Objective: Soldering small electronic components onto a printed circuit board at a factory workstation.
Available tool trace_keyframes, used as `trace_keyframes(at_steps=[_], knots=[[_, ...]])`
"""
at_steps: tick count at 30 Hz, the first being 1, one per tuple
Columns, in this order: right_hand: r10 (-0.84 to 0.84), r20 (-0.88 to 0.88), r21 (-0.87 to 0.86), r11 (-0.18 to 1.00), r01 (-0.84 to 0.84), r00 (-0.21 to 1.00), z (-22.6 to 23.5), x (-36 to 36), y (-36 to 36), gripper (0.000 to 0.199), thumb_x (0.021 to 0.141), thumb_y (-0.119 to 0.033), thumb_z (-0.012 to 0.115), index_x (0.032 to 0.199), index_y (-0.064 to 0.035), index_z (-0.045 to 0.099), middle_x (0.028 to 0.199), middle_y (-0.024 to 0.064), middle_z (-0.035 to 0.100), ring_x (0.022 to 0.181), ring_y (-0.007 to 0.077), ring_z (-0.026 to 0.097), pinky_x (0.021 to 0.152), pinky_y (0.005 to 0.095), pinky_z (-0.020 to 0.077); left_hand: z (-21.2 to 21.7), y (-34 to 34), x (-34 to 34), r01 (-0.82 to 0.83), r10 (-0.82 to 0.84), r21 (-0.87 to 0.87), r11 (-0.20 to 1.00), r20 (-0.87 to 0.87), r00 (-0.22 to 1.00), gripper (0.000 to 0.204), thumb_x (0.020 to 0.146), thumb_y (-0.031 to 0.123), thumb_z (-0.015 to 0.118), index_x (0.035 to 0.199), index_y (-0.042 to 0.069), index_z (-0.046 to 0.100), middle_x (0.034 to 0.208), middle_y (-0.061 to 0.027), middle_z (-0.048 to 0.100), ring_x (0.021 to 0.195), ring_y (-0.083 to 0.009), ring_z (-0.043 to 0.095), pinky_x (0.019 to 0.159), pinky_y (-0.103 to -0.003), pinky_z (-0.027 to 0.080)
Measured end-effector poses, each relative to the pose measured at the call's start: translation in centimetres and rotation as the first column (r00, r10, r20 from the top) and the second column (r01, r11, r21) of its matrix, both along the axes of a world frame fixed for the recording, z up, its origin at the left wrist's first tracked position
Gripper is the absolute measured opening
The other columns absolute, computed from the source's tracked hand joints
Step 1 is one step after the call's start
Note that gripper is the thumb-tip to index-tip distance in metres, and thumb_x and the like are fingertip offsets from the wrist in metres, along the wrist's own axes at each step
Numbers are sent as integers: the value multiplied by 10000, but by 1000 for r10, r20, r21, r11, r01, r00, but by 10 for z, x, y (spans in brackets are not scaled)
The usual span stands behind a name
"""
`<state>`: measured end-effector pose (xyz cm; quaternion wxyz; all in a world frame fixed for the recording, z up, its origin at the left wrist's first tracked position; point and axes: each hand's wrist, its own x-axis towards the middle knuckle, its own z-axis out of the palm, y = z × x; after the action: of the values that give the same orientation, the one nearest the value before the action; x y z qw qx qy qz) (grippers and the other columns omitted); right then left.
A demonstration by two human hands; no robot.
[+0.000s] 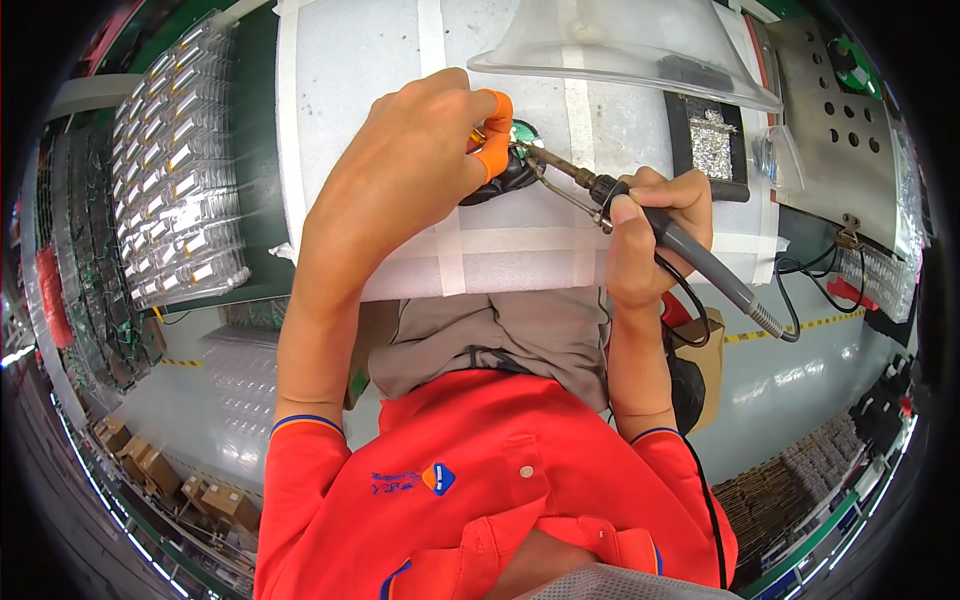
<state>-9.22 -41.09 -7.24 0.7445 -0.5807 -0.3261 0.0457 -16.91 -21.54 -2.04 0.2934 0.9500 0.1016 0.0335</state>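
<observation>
My right hand [655, 230] is wrapped round the grey and black handle of a soldering iron [705, 262]. The iron's tip reaches left to a small green circuit board [522, 133], and a thin metal guide tube [567, 194] runs beside it to the same spot. The board sits at a black part [507, 181] on the white work mat. Over its left side, my left hand [420, 150] is closed in a pinch, orange finger cots [497, 135] on its fingertips. A sliver of yellow shows between those fingers; what they grip is mostly hidden.
A clear plastic shield [620, 50] arches over the mat's far side. Right of it stands a black tray of silvery shavings [712, 145], then a perforated metal box [845, 130]. Stacked clear blister trays [185, 165] rest at the left. The iron's black cable [690, 320] hangs by my right forearm.
</observation>
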Motion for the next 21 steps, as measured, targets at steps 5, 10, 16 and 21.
trace_keyframes(at_steps=[5,10,16,21], knots=[[-60,-43,70,996,63,997,1,-1,1,141,834,36,575,878,-7,448,636,23,457,551,44,358,483,221,284,-1,0,0,-11,11,-29,1000,8,1000,160,767,27,668,918,19,719,840,-181,634,747,-355,649,690,-422,519],[-93,-66,90,991,98,994,0,-1,1,152,842,23,582,887,-12,441,646,17,448,560,40,337,490,214,270,-1,-2,-1,-18,18,-22,1000,8,1000,156,766,26,668,914,17,719,853,-175,636,755,-353,651,698,-421,519],[-194,-91,74,977,201,977,4,0,3,149,843,-7,579,897,-27,441,676,13,419,594,55,338,533,213,283,-5,1,-2,-72,71,-74,995,-26,997,107,800,54,671,887,4,708,855,-155,632,773,-331,640,703,-396,515],[-309,-80,3,951,311,948,13,9,-6,137,834,-42,575,906,-25,460,729,53,465,606,102,435,525,230,360,-18,7,-12,-102,134,-307,946,86,987,102,873,85,654,881,-14,674,862,-129,636,778,-274,624,734,-347,511]])
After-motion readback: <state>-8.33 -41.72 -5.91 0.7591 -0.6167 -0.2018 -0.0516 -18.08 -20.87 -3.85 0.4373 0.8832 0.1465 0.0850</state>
